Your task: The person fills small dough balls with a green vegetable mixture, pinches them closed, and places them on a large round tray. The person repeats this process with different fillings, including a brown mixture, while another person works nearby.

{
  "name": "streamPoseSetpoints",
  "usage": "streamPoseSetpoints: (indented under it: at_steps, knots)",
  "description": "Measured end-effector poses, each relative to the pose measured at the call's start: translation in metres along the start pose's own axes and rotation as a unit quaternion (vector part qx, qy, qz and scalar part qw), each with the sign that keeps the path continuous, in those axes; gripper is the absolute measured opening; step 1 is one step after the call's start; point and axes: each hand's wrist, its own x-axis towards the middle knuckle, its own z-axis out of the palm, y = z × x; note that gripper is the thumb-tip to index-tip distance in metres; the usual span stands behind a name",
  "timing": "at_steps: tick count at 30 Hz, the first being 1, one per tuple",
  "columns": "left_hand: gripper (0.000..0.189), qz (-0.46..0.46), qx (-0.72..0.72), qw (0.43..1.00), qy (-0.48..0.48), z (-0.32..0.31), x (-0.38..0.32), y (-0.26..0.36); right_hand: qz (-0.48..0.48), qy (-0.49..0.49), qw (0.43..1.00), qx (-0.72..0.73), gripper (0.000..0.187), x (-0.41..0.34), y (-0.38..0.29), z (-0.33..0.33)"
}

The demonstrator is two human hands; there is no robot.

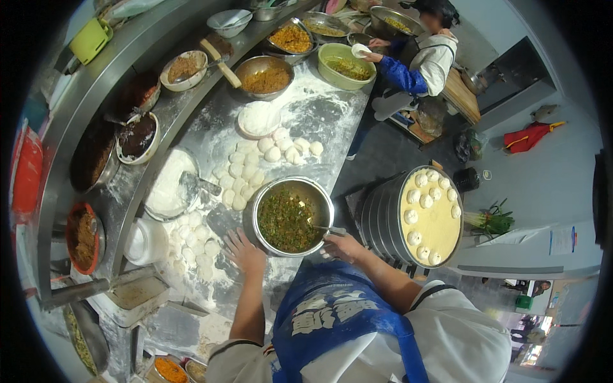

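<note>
A steel bowl (327, 203) of chopped green filling (287, 218) stands at the table's near edge. My right hand (342, 246) is at its lower right rim, near the handle of a metal utensil (330, 230) that reaches into the filling; how firmly the fingers hold it is hard to tell. Left of the bowl, my left hand (246, 253) lies with fingers spread on the floured steel table (306, 119), holding nothing. Pieces of white dough (250, 172) lie beyond the bowl, and more dough pieces (194, 242) are beside my left hand.
A steamer stack (390, 215) with filled buns (426, 200) stands at right. A flour basin (167, 191) with a scoop is at left. Filling bowls line the shelf (191, 103) and the table's far end. A co-worker (426, 67) holds a dough wrapper (360, 50) there.
</note>
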Motion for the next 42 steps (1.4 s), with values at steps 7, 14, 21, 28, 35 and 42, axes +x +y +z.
streamPoseSetpoints:
  at_steps: [7, 14, 21, 28, 35, 42]
  knots:
    - [0.08, 0.236, 0.08, 0.963, -0.102, -0.025, 0.012, -0.005, 0.052, 0.029, 0.998, 0.026, 0.038, 0.015, -0.02, 0.022]
    - [0.08, 0.176, -0.079, 0.978, -0.076, 0.008, 0.012, -0.011, 0.005, 0.061, 0.993, -0.098, 0.018, 0.031, -0.031, 0.014]
    - [0.067, 0.166, -0.053, 0.985, 0.006, -0.007, 0.011, -0.002, -0.082, 0.06, 0.992, -0.077, 0.019, 0.024, -0.11, -0.035]
    - [0.067, 0.159, -0.061, 0.985, 0.018, -0.005, 0.019, -0.004, -0.126, 0.003, 0.99, -0.07, 0.025, 0.097, -0.2, -0.014]
    - [0.073, 0.027, -0.156, 0.987, 0.01, -0.03, 0.02, 0.02, -0.044, -0.094, 0.991, -0.088, 0.015, 0.199, -0.276, 0.073]
    - [0.036, -0.251, -0.245, 0.934, 0.062, -0.044, -0.038, 0.029, -0.031, -0.111, 0.99, -0.074, 0.012, 0.253, -0.296, 0.145]
